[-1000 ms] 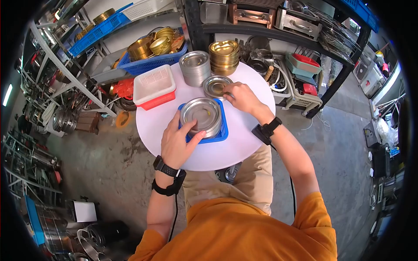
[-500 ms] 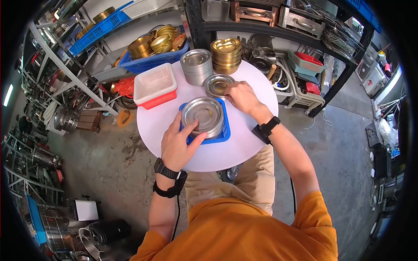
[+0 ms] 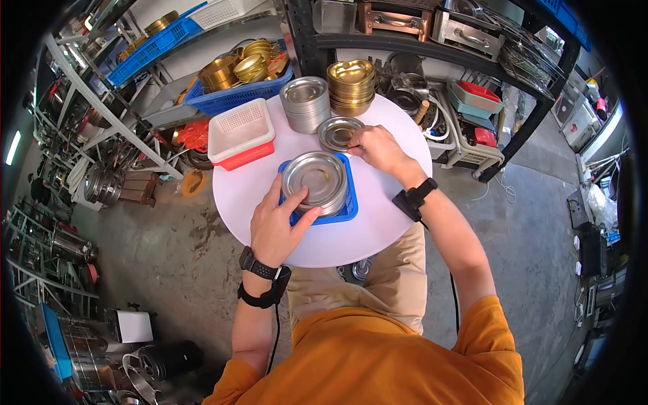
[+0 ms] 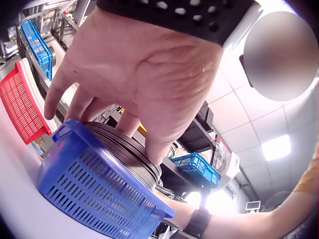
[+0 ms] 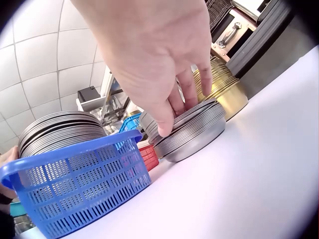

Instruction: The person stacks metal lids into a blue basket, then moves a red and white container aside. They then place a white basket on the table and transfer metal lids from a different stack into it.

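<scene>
A stack of silver metal plates (image 3: 314, 177) stands in a blue basket (image 3: 348, 202) near the middle of the round table. The left hand (image 3: 273, 226) rests on it, thumb and index finger extended over the top plate's near left part; in the left wrist view the left hand (image 4: 134, 74) spans the plate edges. Behind and to the right, a lower stack of silver dishes (image 3: 335, 128) has the right hand (image 3: 381, 152) at its right rim. Seen from the right wrist, the right hand (image 5: 159, 64) pinches this rim, thumb outside and fingers over the dishes (image 5: 192, 134).
A taller silver stack (image 3: 305, 108) and a stack of gold bowls (image 3: 351, 88) stand at the back of the white table (image 3: 236, 202). White and red baskets (image 3: 239, 131) are at the left. Loaded shelves (image 3: 378, 44) stand behind the table.
The right hand has shifted and turned slightly at the low stack's rim. The left hand keeps its place on the basket's stack. The head view has moved a little.
</scene>
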A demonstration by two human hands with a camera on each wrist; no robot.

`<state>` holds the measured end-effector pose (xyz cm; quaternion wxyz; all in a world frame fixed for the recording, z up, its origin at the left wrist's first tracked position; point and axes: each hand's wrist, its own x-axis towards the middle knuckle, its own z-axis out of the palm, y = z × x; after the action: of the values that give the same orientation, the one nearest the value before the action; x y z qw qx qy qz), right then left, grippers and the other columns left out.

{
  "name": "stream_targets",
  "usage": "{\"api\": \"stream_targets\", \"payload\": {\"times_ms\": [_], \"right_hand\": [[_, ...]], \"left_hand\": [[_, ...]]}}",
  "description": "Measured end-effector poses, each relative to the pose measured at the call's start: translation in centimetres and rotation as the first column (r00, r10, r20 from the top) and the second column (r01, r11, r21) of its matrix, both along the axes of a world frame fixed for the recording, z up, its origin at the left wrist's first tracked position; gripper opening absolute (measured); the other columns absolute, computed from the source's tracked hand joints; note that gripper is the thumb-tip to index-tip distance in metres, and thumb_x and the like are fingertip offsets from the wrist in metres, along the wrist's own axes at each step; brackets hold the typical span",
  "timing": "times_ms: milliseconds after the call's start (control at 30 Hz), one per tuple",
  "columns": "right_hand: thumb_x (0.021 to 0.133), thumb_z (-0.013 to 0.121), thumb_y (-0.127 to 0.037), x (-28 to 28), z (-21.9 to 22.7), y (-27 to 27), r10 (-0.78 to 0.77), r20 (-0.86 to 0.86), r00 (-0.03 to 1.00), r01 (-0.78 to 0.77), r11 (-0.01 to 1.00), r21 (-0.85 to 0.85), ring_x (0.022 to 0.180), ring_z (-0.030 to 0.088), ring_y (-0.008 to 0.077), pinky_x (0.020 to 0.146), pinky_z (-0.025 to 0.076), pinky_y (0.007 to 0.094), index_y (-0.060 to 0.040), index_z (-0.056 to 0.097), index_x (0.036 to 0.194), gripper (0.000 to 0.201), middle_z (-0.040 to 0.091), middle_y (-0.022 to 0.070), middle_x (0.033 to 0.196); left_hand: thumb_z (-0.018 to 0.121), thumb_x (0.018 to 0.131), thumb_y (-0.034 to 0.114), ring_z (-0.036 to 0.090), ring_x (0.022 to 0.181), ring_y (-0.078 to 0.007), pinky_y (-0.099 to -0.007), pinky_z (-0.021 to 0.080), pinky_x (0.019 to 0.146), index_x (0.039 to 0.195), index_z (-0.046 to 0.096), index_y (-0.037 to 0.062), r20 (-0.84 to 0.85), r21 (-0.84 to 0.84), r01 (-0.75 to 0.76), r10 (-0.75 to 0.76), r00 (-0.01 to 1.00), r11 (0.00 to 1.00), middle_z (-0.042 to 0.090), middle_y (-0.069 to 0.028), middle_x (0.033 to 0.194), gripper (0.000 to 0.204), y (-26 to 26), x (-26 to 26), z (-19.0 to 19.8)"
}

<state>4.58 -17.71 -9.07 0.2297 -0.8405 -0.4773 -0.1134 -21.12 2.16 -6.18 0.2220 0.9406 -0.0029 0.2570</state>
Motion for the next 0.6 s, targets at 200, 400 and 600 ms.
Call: {"api": "stream_targets", "payload": {"times_ms": [200,400,600], "right_hand": [[0.087,0.079,-0.010,0.0,0.9,0.2,0.076,0.077,0.994,-0.074,0.997,-0.021,0.096,0.074,0.0366,0.087,0.058,0.0475,-0.0029,0.081,0.094,0.010,0.078,0.0143,0.098],[0.091,0.074,-0.008,-0.3,1.9,0.4,0.095,0.099,0.990,-0.097,0.995,0.014,0.095,0.073,0.0383,0.087,0.057,0.0492,-0.0014,0.077,0.095,0.008,0.076,0.0153,0.098],[0.098,0.070,-0.014,-0.3,1.3,0.9,-0.046,0.037,0.998,0.037,0.974,0.224,0.101,0.071,0.0356,0.090,0.053,0.0499,-0.0030,0.074,0.100,0.012,0.075,0.0141,0.100]], "left_hand": [[0.083,0.091,0.045,0.071,0.112,-0.0471,-0.0483,0.058,0.097,0.123,0.081,0.0069,-0.004,0.009,-0.002,0.002,1.000,1.000,0.058,-0.0328,0.149,0.049,0.0,0.0,0.0],[0.083,0.092,0.044,0.071,0.111,-0.0471,-0.0488,0.057,0.097,0.122,0.081,0.0058,-0.002,0.012,0.000,0.000,1.000,1.000,0.058,-0.0330,0.149,0.049,-0.1,0.0,0.4],[0.079,0.095,0.044,0.062,0.132,-0.0501,-0.0484,0.052,0.110,0.134,0.075,0.0078,-0.158,-0.018,0.044,-0.046,0.986,0.999,0.052,-0.0367,0.155,0.053,0.3,-0.1,1.7]]}}
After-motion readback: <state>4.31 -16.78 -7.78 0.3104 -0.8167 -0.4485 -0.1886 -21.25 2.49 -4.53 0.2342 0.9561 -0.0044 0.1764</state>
